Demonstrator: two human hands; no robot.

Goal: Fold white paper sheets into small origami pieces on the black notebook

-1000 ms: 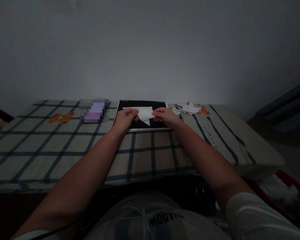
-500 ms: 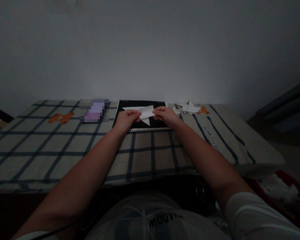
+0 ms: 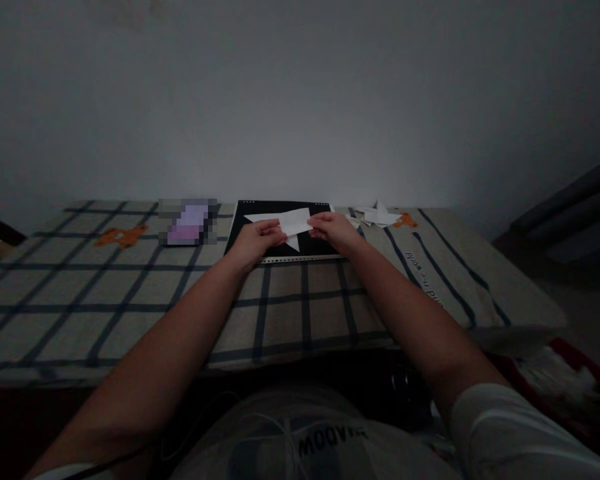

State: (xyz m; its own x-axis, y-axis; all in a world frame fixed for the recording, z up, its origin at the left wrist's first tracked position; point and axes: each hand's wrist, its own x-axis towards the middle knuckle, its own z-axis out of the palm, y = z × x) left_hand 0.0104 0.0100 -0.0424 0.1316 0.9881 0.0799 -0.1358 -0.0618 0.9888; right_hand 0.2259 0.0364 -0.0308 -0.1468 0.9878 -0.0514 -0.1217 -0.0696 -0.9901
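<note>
Since a second ago your left hand (image 3: 257,239) and right hand (image 3: 333,230) have lifted the folded white paper (image 3: 289,221) slightly; fingers pinched on it above the black mat (image 3: 240,223) at the desk's (image 3: 300,300) far edge. Uneven pull could skew the crease.

Head-worn view, forward and down over table (image 3: 130,313) (single camera), fairly near.

Bare forearms – short white sleeves; light shirt, dark lettering, thin white cords.
</note>
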